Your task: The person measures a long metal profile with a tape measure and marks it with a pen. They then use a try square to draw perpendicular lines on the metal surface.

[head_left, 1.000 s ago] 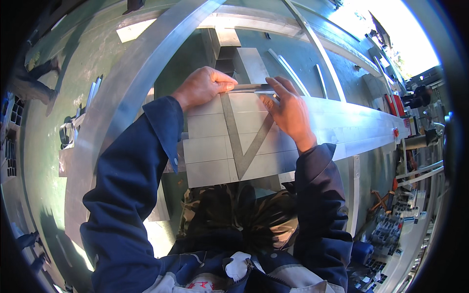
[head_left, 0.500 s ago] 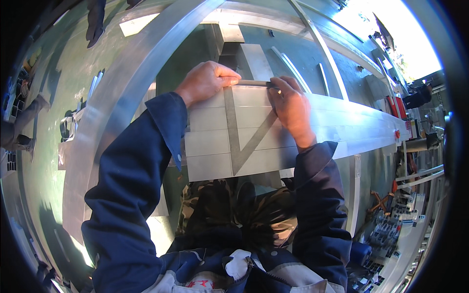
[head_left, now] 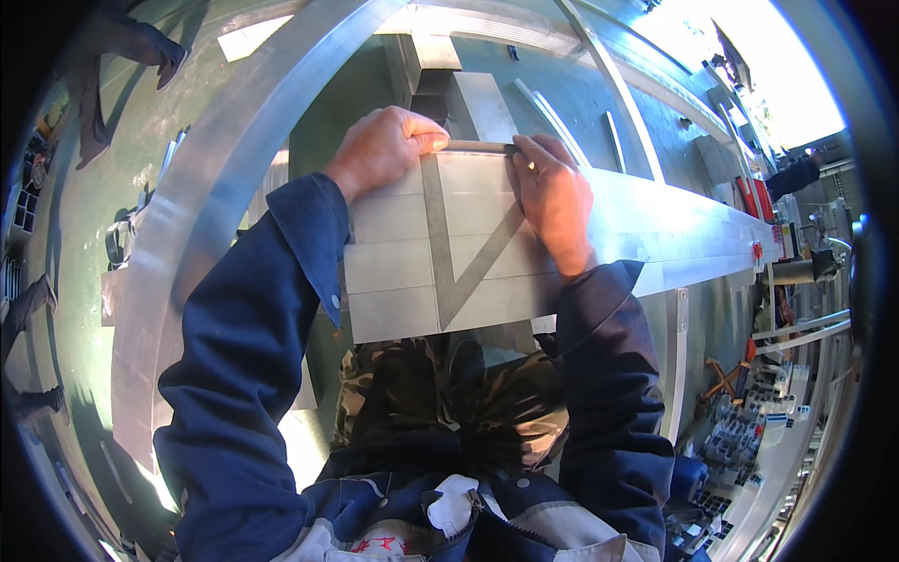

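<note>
Both my hands are at the far edge of a row of silver metal profiles [head_left: 384,253] lying side by side across my front. A thin grey strip [head_left: 480,147] runs along that edge between them. My left hand [head_left: 389,145] pinches its left end with thumb and fingers. At the other end, my right hand [head_left: 554,192] has its fingers curled over the strip, and its fingertips are partly hidden. On the profiles' upper face, two flat grey bands [head_left: 443,253] meet in a V near the front edge and reach up toward my hands.
A long, wide silver beam [head_left: 201,197] curves past on my left. Metal box sections [head_left: 482,103] lie beyond the profiles. Cut profile pieces [head_left: 749,440] crowd the lower right. At the left edge, other people's legs [head_left: 94,103] show on the green floor [head_left: 80,309].
My view has shifted slightly, so the profiles and hands sit a little higher and further left. Both hands keep their grip at the far edge. Legs at the left have moved.
</note>
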Tool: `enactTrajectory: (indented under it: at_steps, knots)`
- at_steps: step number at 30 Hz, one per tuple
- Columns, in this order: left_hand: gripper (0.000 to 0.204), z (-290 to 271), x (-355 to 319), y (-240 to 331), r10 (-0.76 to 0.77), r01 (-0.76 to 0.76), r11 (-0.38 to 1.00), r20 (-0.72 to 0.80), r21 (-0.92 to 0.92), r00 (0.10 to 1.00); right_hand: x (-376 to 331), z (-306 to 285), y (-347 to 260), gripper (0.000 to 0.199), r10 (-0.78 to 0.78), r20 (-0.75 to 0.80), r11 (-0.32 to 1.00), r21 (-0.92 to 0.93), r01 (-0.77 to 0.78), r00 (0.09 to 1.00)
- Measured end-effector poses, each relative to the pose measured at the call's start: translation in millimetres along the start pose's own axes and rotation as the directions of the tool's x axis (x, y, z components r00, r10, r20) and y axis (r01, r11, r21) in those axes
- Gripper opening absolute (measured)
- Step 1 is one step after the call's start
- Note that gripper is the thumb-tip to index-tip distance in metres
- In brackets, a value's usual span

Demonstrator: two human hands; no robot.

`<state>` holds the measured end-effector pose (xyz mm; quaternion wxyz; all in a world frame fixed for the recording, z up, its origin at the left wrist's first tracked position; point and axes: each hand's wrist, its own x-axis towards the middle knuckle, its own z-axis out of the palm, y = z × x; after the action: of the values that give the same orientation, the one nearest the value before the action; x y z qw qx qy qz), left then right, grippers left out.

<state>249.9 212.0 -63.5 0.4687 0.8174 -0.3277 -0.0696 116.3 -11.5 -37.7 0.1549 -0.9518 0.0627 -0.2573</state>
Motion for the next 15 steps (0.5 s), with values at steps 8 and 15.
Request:
enactTrajectory:
  at_steps: [8,15]
  knots:
    - [0.023,0.3,0.3,-2.3,-0.033,0.033,0.999,-0.010,0.004,0.999,-0.6,8.7,4.9,0.022,-0.029,-0.060,1.000,-0.011,0.029,0.998]
    - [0.023,-1.8,-0.8,-2.6,-0.016,0.016,1.000,-0.003,-0.013,1.000,-0.6,10.1,3.9,0.021,-0.018,-0.077,1.000,-0.024,0.016,0.997]
